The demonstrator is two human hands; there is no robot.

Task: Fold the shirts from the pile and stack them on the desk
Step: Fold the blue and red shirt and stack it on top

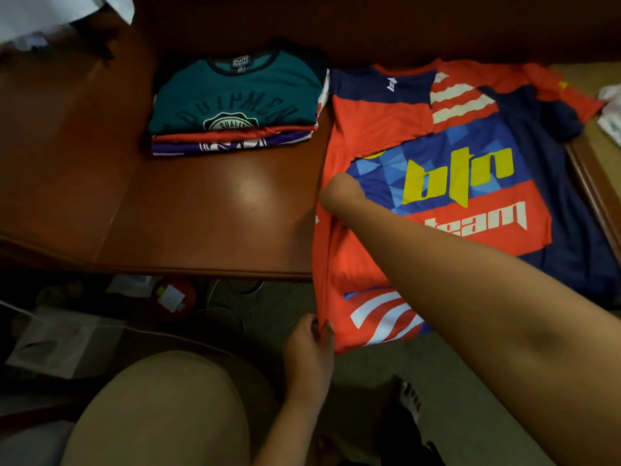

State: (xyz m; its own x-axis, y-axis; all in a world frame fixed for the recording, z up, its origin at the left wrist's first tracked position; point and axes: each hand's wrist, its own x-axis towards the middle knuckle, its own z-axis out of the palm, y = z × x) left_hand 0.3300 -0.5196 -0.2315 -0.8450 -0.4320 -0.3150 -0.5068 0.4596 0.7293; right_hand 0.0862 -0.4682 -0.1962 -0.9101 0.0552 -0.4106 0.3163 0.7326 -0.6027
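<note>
Two hands fold jersey [447, 183] on bench [208, 210] | left hand [311, 344] fingers pinch hem to keep it taut | right hand [339, 193] tucked under fold, fingers hidden, state unclear | folded stack [235, 105] beside

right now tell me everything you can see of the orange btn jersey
The orange jersey lies front up on the brown desk, right of the folded stack; it looks like thin, smooth fabric. It bears navy panels, white stripes, yellow "btn", white "team". Its left side is folded inward; the hem overhangs the edge. The left hand pinches the bottom corner; the right hand tucks under the fold.
</note>
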